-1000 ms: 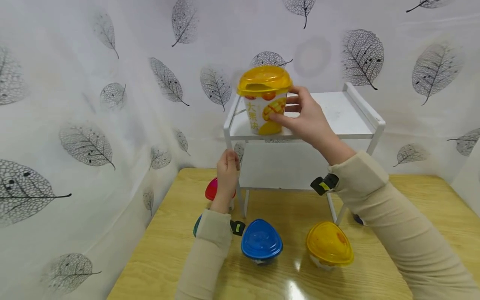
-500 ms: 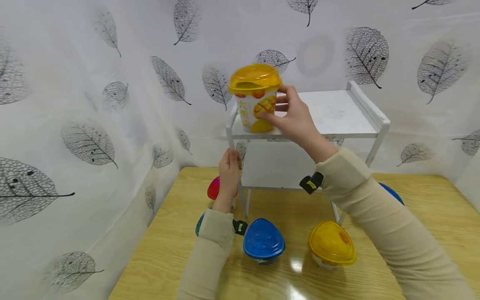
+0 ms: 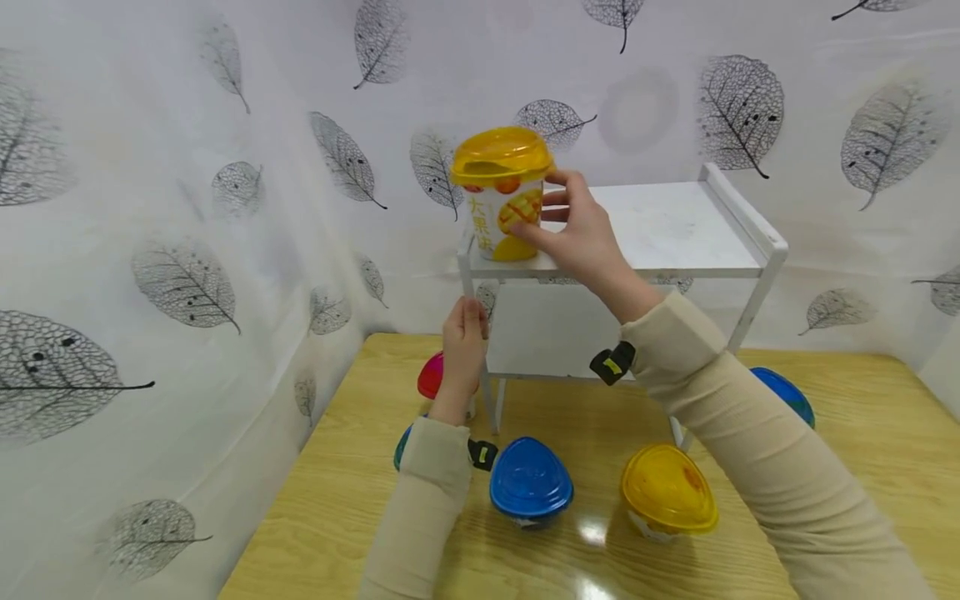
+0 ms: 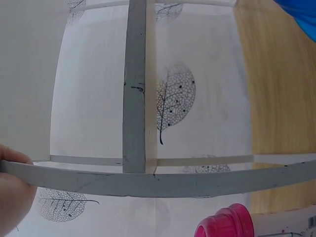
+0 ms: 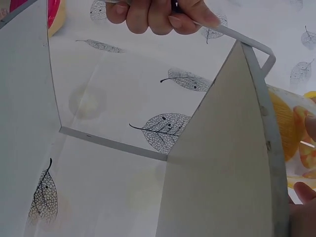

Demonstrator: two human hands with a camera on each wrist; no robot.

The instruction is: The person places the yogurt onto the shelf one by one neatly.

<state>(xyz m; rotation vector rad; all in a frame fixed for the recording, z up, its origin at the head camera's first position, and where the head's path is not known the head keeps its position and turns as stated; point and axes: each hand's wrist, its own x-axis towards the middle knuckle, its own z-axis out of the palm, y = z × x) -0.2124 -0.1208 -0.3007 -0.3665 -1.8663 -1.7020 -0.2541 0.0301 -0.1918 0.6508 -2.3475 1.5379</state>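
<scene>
A white cup with a yellow lid and mango pictures (image 3: 495,200) stands upright at the left end of the top board of a white shelf rack (image 3: 675,225). My right hand (image 3: 585,233) holds it from the right side, thumb in front and fingers behind. In the right wrist view, part of this cup (image 5: 284,128) shows beyond the board's edge. Lower down, my left hand (image 3: 462,346) grips the rack's front left post. The left wrist view shows this hand (image 4: 15,192) at its left edge, curled round the grey-white bar (image 4: 89,178).
On the wooden table (image 3: 315,508) stand a red-lidded cup (image 3: 430,375), a blue-lidded cup (image 3: 531,479) and a yellow-lidded cup (image 3: 667,492). Another blue lid (image 3: 783,396) shows beyond my right sleeve. A blue-green lid (image 3: 402,450) is mostly hidden by my left sleeve.
The yellow-lidded cup has moved left over the top board, carried by my right hand, to its left end. My left hand keeps its grip on the post.
</scene>
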